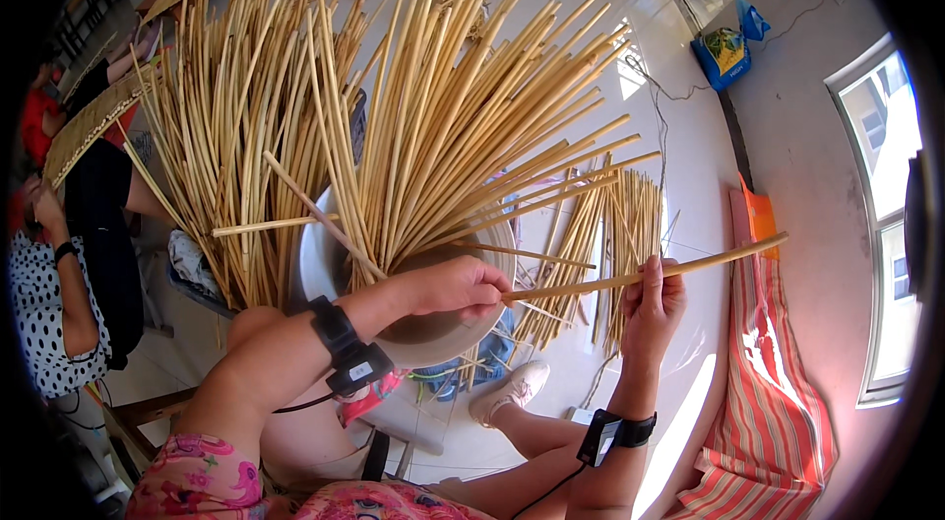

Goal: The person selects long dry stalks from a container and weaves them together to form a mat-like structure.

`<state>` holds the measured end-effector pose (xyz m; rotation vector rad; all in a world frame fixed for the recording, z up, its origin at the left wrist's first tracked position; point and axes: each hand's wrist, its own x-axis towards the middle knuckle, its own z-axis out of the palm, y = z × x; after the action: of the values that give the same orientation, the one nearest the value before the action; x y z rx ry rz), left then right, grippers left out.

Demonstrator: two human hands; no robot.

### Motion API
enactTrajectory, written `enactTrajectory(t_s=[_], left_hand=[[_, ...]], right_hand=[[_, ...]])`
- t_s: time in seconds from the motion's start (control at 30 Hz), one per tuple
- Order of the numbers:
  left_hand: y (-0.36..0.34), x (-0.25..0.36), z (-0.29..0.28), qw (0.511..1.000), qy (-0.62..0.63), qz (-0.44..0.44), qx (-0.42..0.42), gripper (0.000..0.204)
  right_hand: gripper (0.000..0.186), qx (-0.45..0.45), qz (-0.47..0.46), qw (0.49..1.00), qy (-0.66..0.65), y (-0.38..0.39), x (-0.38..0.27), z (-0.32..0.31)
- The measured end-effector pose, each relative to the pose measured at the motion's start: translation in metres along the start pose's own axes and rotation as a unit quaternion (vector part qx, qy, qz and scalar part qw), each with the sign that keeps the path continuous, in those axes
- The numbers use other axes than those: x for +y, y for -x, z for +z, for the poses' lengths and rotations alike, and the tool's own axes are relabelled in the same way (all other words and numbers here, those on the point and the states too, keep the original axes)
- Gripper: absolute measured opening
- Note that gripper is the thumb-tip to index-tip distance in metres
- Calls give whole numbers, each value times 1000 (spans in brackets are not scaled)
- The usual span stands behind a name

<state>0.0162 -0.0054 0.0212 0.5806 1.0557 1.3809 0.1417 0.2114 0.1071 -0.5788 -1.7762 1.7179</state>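
Observation:
A pale tan stalk (pixel 581 286) runs between my two hands, slanting up to the right. My left hand (pixel 459 288) pinches its left end, over the rim of a white basin (pixel 423 351). My right hand (pixel 654 301) grips the stalk further along with thumb and fingers, and the tip sticks out beyond it. A thick fan of similar stalks (pixel 472 126) stands in the basin just past my left hand. Both wrists wear black bands with small boxes.
Another bundle of stalks (pixel 246 126) stands left of the basin. More stalks (pixel 630 215) lie on the floor at the right. A striped orange cloth (pixel 768 392) lies by the wall, with a blue bag (pixel 724 59) beyond. A person in a dotted top (pixel 54 323) sits at left.

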Motion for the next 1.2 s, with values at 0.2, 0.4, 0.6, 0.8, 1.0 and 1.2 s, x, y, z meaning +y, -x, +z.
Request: enactTrajectory(t_s=[0.2,0.4,0.6,0.8,1.0,1.2], left_hand=[[-10,-14,0,993,-55,2,104,11],[-6,-8,-4,997,-8,8,74,15],[-1,-3,-6,999,-16,37,34,25],[-7,-9,-7,993,-76,-1,93,25],[-4,-4,-11,992,-113,21,53,27],[-10,-72,-60,893,-393,-70,208,40]], right_hand=[[18,-39,-42,998,31,14,3,23],[21,6,-22,999,43,7,3,13],[22,55,-12,998,3,5,1,16],[30,41,-30,998,48,12,2,27],[31,92,-29,993,70,5,4,17],[24,8,-57,987,150,13,7,22]])
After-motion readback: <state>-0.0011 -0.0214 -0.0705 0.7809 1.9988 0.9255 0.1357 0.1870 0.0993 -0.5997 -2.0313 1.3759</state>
